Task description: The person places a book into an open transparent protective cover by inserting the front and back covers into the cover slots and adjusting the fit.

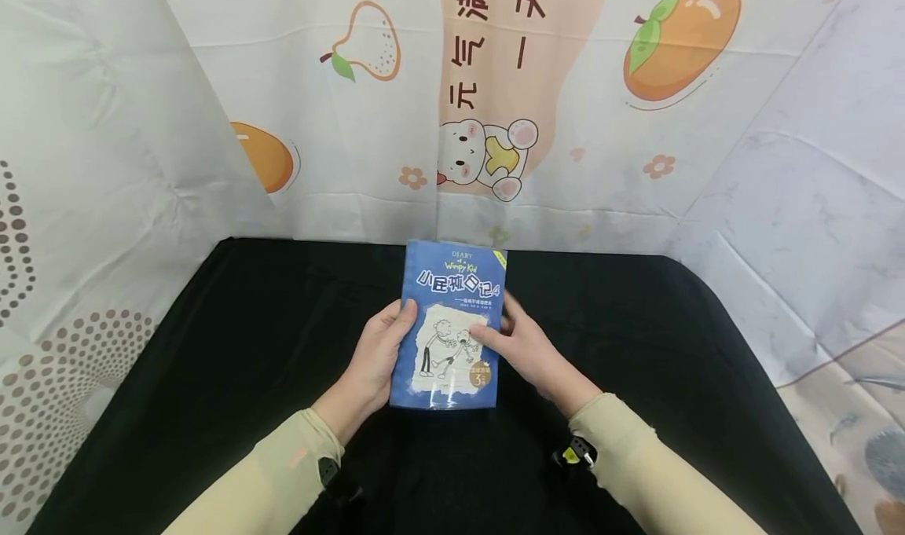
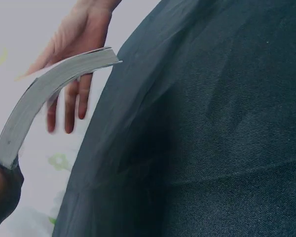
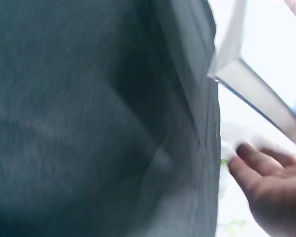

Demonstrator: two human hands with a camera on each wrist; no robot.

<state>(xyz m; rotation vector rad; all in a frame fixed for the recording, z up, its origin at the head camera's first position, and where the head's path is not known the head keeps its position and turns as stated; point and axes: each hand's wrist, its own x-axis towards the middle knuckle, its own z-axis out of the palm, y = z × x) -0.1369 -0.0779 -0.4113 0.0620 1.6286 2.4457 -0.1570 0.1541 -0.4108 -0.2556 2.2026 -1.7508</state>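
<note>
A blue paperback book (image 1: 445, 283) titled Diary of a Wimpy Kid, with a white drawing panel, is held up over the black cloth, its cover facing the head camera. My left hand (image 1: 375, 354) grips its left edge, thumb on the cover and fingers hidden behind. At the right edge, my right hand (image 1: 530, 346) has its thumb on the cover and its other fingers behind. Seen from the left wrist, the book (image 2: 54, 81) bows in a curve, and the right hand's fingers extend behind it. The right wrist view shows the right hand (image 3: 276, 192) blurred below the book (image 3: 256, 89).
Black cloth (image 1: 212, 378) covers the table. A white printed curtain (image 1: 566, 158) with fruit, flowers and a cartoon animal hangs behind it, and pale curtains (image 1: 106, 166) flank the sides. A dark band (image 1: 583, 450) is on the right wrist.
</note>
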